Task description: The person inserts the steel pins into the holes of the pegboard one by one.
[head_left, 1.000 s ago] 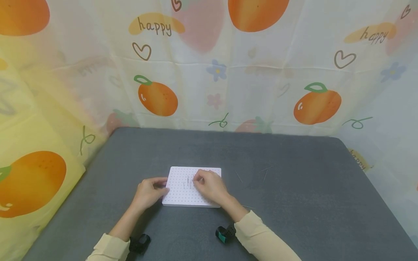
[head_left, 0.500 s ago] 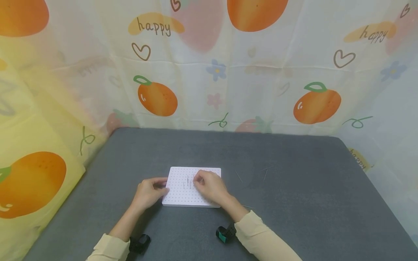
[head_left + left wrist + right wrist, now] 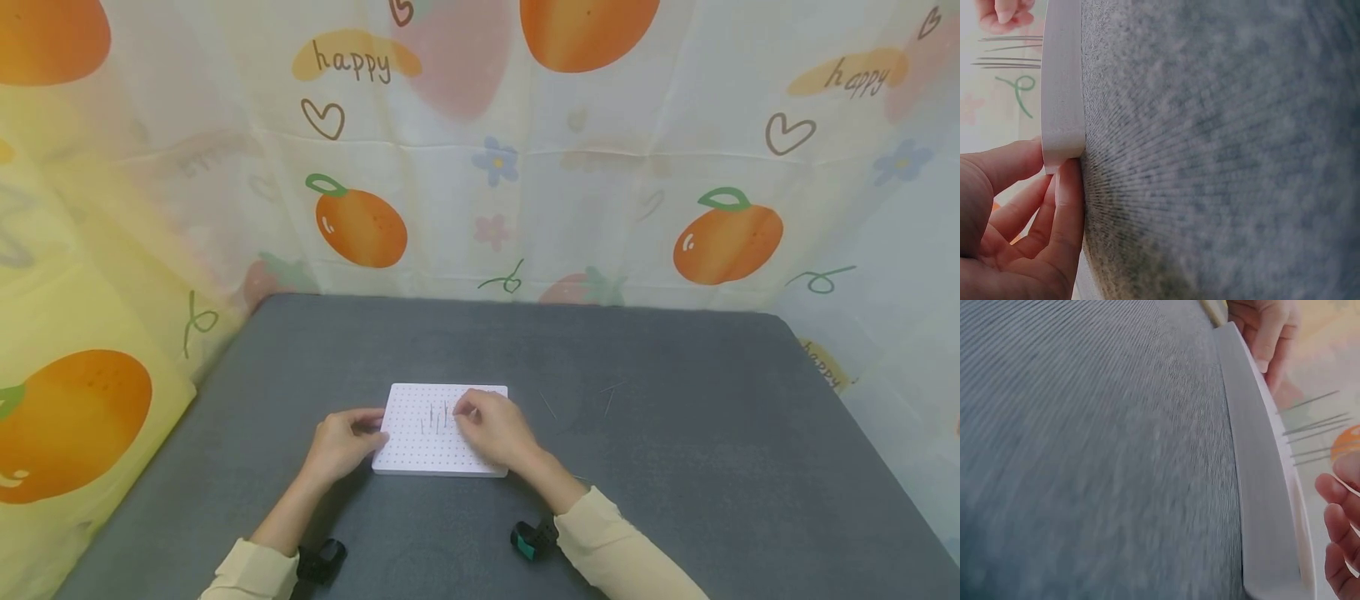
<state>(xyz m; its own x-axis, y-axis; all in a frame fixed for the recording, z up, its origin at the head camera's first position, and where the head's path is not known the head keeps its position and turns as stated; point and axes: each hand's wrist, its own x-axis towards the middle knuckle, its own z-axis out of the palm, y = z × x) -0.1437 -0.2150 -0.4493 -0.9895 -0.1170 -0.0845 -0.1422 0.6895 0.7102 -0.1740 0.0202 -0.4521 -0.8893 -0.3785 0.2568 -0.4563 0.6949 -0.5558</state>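
Observation:
A white pegboard [image 3: 408,457] with rows of small holes lies flat on the table. Several thin metal pins [image 3: 431,415] stand upright near its middle; the right wrist view shows these pins [image 3: 1313,431] side by side, rising from the board's face. My left hand [image 3: 341,447] holds the board's left edge. In the left wrist view, the left thumb lies on the top face and the fingers [image 3: 1067,206] meet the edge from below. My right hand [image 3: 497,427] hovers over the board's right half, just right of the pins, with loosely bent fingers and nothing visible between them.
Loose pins lie on the grey table [image 3: 697,467] right of the board: one pin [image 3: 549,406] close by, others farther right. Another pin [image 3: 581,478] is partly hidden by the right forearm. A printed curtain [image 3: 450,192] hangs behind the table. Each wrist wears a black strap [image 3: 322,560].
My right hand has drawn back slightly to the right from the pins, leaving the rightmost upright pins more exposed. The left hand and the board have stayed put.

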